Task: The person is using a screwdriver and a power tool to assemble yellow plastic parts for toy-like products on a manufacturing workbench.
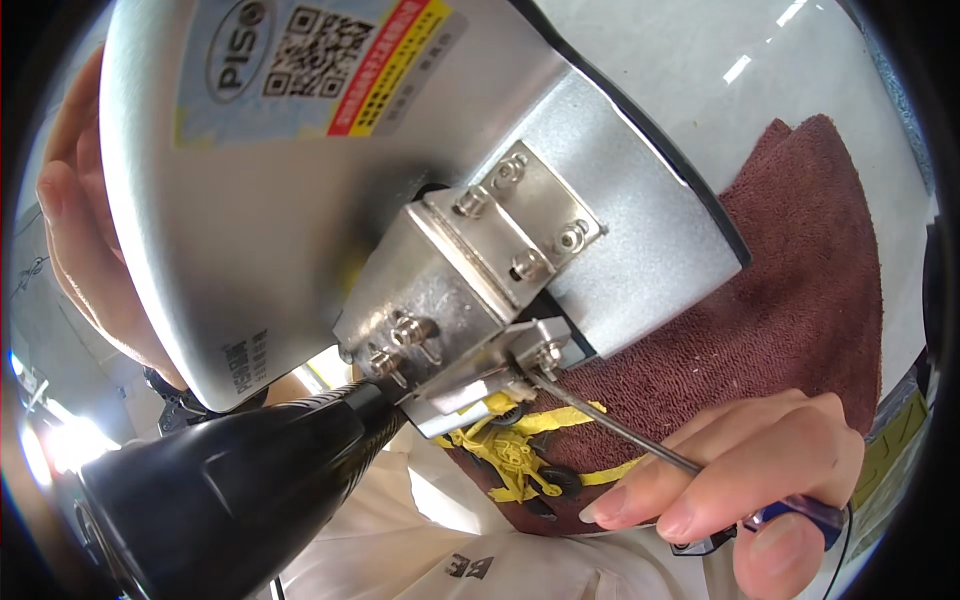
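Note:
A large silver metal housing (250, 230) with a coloured sticker fills the upper left, tilted toward me. Its far-left edge rests in my left hand (85, 230), whose fingers are partly hidden behind it. A steel bracket (430, 290) with several screws joins the housing to a black tapered tool body (230, 490) at the lower left. My right hand (770, 470) is closed round a screwdriver (630, 430) with a thin steel shaft and a dark purple-blue handle. The shaft's tip meets a screw (547, 357) on the bracket's lower plate.
A brown towel (800, 260) with a yellow and black figure (515, 455) lies beneath the housing on a pale, shiny surface (680, 70). At the right rim is a greenish-yellow item (900, 440). Pale clothing (480, 560) shows at the lower edge.

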{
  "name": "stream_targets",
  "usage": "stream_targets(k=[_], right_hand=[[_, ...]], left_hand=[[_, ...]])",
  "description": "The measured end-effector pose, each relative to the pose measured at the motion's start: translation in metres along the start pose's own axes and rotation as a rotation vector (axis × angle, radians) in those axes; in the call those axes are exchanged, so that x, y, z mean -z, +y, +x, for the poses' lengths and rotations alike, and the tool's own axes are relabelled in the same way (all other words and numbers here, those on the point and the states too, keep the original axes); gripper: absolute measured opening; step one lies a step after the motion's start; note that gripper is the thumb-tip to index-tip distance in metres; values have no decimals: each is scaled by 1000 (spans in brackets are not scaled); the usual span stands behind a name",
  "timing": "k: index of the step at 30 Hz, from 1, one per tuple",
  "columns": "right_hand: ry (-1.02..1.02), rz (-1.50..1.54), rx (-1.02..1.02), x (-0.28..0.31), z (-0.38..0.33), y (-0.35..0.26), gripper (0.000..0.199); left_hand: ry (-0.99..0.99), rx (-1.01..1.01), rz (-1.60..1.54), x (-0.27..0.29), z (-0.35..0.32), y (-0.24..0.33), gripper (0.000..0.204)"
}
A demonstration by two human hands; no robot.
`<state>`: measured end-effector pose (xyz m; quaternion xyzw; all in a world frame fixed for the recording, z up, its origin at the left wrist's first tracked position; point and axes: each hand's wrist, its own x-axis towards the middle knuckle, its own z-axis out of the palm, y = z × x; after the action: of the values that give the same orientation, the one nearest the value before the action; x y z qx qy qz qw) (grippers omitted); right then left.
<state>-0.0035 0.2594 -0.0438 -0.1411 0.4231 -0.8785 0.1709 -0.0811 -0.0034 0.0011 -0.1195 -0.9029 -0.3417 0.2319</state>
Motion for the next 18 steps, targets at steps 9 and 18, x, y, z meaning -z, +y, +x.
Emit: stream_targets(k=[9, 18], right_hand=[[49, 204, -65, 41, 0, 12, 35], [186, 228, -29, 33, -7, 0, 35]], left_hand=[[7, 13, 55, -16, 18, 9, 62], [3, -2, 2, -35, 26, 14, 62]])
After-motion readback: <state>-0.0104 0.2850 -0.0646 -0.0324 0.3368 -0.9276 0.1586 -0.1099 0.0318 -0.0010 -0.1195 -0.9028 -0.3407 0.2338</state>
